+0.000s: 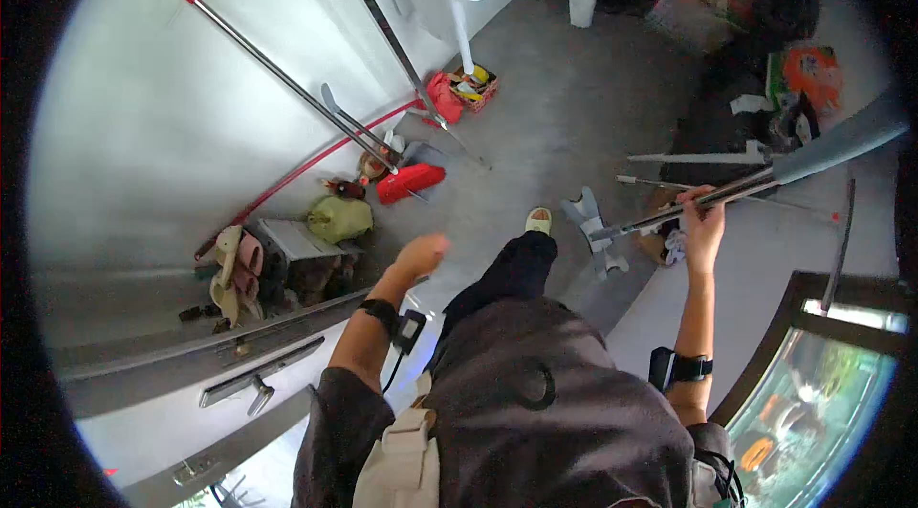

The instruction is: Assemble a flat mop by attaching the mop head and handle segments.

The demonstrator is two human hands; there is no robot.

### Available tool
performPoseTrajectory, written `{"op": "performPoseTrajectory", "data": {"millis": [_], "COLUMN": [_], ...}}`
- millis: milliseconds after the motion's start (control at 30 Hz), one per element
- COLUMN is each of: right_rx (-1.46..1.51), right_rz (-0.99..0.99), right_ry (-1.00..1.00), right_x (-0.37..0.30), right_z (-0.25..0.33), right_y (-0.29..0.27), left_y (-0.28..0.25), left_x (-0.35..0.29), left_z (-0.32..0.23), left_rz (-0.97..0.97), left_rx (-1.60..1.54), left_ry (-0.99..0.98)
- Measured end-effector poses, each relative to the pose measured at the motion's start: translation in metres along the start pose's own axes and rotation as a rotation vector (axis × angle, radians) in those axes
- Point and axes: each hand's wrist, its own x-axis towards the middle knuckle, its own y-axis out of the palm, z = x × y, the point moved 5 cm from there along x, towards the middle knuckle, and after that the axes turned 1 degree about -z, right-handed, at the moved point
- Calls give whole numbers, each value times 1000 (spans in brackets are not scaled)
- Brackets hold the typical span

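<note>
One head-worn fisheye view looks steeply down, close over the person's torso (pixel 535 393).
</note>
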Motion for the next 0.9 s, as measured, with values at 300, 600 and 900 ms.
{"op": "performPoseTrajectory", "data": {"millis": [300, 600, 900], "right_rx": [120, 337, 406], "right_rz": [-29, -217, -239], "right_ry": [5, 26, -36], "right_x": [174, 320, 453], "right_z": [-57, -70, -71], "right_y": [-44, -49, -59], "left_y": [24, -108, -43], "left_x": [55, 254, 297], "left_z": [49, -89, -58], "left_rz": [67, -178, 48], "left_rx": [-411, -555, -425], "left_ry": [-712, -401, -635]}}
